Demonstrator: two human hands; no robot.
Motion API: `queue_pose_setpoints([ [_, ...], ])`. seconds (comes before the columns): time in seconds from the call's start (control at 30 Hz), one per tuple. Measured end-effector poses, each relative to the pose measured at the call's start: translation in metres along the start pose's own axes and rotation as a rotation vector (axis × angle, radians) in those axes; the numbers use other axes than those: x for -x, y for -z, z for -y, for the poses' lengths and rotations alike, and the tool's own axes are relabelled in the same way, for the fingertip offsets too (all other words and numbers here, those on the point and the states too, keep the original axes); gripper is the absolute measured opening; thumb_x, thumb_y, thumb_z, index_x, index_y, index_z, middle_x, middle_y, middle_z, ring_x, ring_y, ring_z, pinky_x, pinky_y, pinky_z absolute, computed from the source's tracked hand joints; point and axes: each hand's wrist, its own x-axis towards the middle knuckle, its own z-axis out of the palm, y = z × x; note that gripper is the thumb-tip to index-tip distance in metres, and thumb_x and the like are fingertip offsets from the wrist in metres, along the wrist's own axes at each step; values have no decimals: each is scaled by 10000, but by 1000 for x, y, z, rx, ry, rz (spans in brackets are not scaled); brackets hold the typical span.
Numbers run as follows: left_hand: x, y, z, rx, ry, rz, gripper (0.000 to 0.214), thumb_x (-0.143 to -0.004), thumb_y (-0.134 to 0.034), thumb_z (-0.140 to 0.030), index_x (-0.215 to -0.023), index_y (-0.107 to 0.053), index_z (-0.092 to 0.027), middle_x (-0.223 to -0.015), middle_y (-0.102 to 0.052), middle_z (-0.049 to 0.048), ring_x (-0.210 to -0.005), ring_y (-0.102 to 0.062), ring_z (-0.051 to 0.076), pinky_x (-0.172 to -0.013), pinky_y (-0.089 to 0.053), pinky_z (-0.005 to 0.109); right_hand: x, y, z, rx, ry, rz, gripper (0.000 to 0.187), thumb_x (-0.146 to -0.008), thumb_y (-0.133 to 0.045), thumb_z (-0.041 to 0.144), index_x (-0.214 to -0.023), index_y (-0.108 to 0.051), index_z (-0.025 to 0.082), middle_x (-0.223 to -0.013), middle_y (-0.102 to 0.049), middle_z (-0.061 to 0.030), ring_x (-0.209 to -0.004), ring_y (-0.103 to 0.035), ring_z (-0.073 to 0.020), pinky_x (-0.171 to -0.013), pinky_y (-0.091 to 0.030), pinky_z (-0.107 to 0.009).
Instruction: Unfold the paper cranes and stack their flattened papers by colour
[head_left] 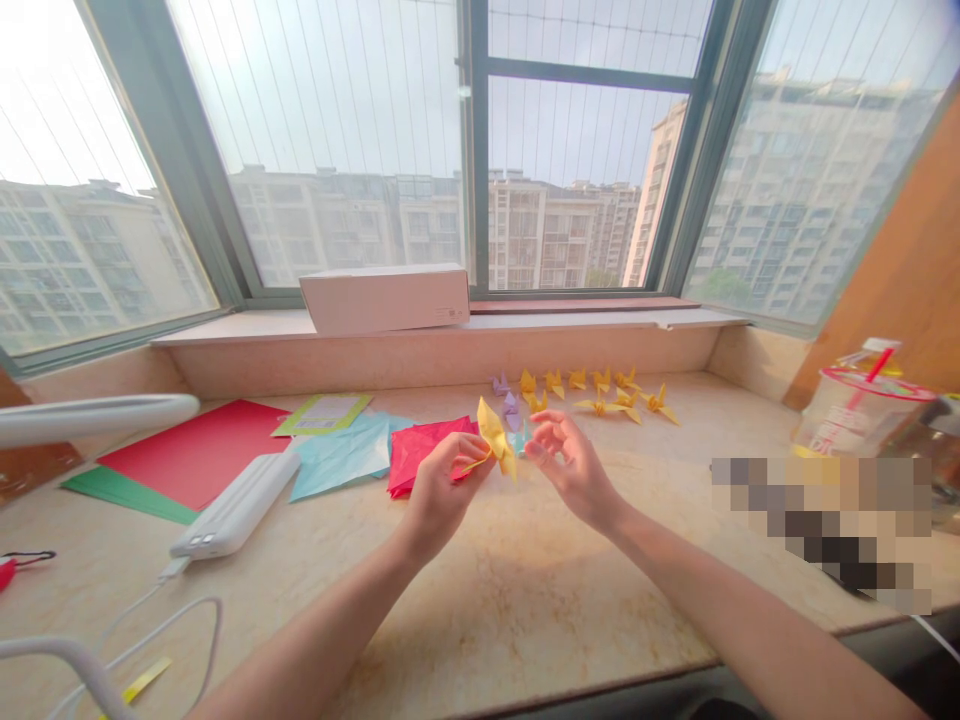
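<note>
Crane between hands, in the left

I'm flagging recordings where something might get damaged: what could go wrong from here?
The left hand grips the yellow folded paper between its fingertips, so a tighter pinch might crease it. The right hand, open beside it, appears close in view to the purple cranes, so a forward reach might knock them. The left hand also overlaps the red paper in view; if it drops lower, it might shift the sheets.
</note>
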Motion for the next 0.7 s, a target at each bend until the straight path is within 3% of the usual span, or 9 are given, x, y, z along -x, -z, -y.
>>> queue_pose_setpoints([
  [0.13, 0, 0, 0, -41, -29, -19, 193, -829, -683, -276, -727, -565, -163, -881, -626, 48, -863, -632, 181, -757, -560, 325, 10, -7, 8, 117, 44, 185, 419, -804, -725, 431, -1125, -571, 211, -825, -653, -13, -736, -595, -169, -724, -451, -322],
  [0.33, 2, -2, -2, 48, 11, 25, 180, -841, -675, -279, -750, -574, -160, -945, -633, 60, -901, -634, 177, -781, -564, 324, 6, -6, 4, 213, 17, 129, 218, -877, -627, 371, -970, -703, 189, -850, -714, -46, -805, -637, -202, -769, -472, -342],
  [0.5, 1, -1, -5, 140, 157, 3, 209, -842, -678, -327, -794, -558, -162, -1100, -666, 95, -951, -660, 194, -769, -569, 320, -1, 3, 4, 213, 26, 90, 228, -918, -569, 364, -955, -721, 198, -927, -739, -51, -879, -645, -215, -834, -455, -362],
  [0.7, 0, 1, -8, 209, 282, 26, 254, -836, -687, -378, -835, -541, -169, -967, -727, 77, -846, -699, 176, -736, -561, 296, -1, 3, 6, 228, 34, 57, 208, -899, -588, 354, -935, -708, 188, -927, -728, -63, -891, -647, -227, -823, -462, -369],
])
